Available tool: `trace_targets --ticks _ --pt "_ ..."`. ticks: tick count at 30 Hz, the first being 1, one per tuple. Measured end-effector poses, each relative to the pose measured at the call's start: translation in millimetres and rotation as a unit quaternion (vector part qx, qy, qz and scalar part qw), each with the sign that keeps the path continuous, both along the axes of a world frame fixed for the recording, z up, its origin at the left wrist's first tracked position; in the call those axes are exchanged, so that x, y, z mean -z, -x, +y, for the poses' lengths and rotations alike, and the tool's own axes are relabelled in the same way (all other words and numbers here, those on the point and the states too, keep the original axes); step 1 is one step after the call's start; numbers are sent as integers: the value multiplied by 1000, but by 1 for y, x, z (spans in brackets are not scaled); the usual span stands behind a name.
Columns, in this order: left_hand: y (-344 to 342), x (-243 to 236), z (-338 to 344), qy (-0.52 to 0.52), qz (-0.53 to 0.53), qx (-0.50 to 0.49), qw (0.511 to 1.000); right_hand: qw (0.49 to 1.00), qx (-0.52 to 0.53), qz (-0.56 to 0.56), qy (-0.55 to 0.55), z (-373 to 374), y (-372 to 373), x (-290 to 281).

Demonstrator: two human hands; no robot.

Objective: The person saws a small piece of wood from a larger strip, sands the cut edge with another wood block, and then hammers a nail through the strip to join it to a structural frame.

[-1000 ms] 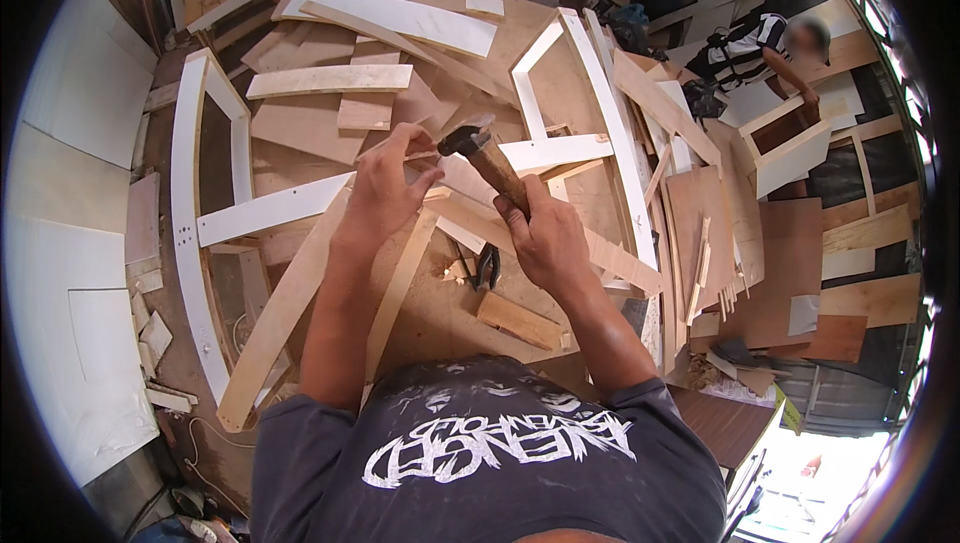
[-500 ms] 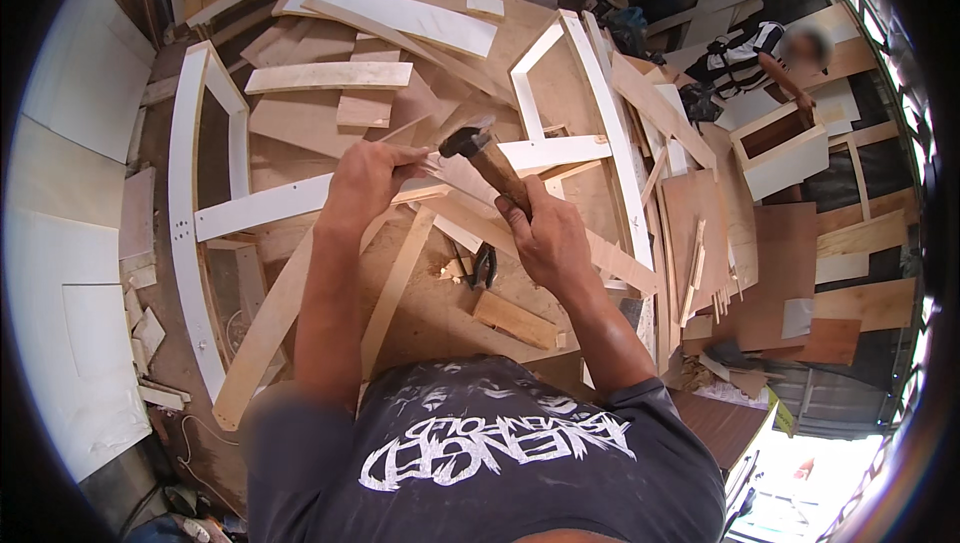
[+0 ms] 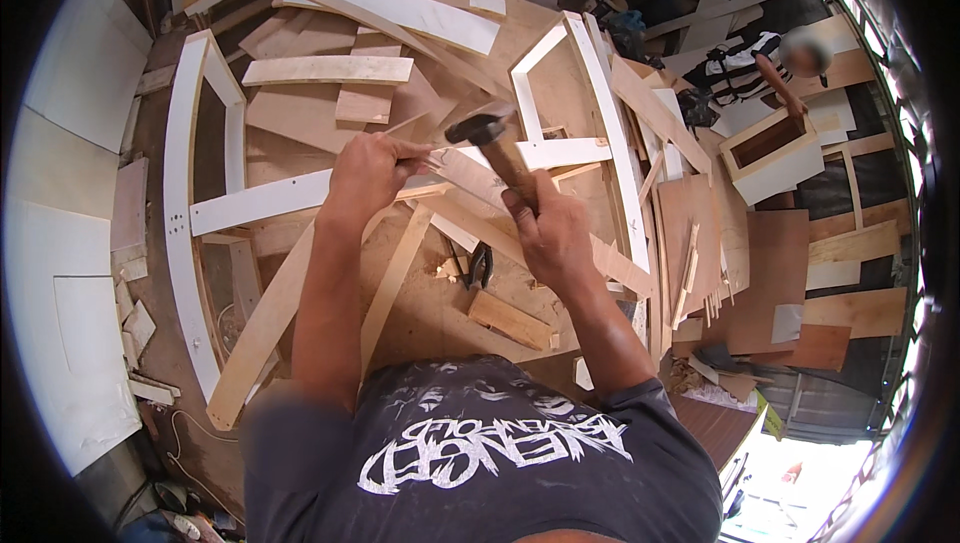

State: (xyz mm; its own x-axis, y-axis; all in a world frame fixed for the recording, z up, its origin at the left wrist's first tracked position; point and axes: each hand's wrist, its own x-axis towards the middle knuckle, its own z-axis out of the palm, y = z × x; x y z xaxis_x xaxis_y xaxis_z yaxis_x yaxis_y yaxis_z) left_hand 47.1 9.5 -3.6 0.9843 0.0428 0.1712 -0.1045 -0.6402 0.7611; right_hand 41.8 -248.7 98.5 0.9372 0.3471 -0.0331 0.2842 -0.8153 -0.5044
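Wooden-handled hammer (image 3: 495, 153) in right hand (image 3: 548, 233)

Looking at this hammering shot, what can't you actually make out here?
- Head view: what the left hand pinches under the hammer; the fingers cover it and it is too small.
- Head view: the hammer handle's lower end, hidden inside the right hand.
- Head view: the dark tool on the boards, too small to identify.
- Head view: the floor before the person, hidden by the dark shirt.

One hammer (image 3: 490, 148), two hands, one pliers (image 3: 480, 265)
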Motion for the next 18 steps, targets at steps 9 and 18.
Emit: trace_targets --ticks 9,18 --pt "-1 6 0 28 -11 -12 999 999 6 28 26 3 -1 1" --pt "-2 2 1 23 6 -2 1000 1000 5 14 16 3 0 3"
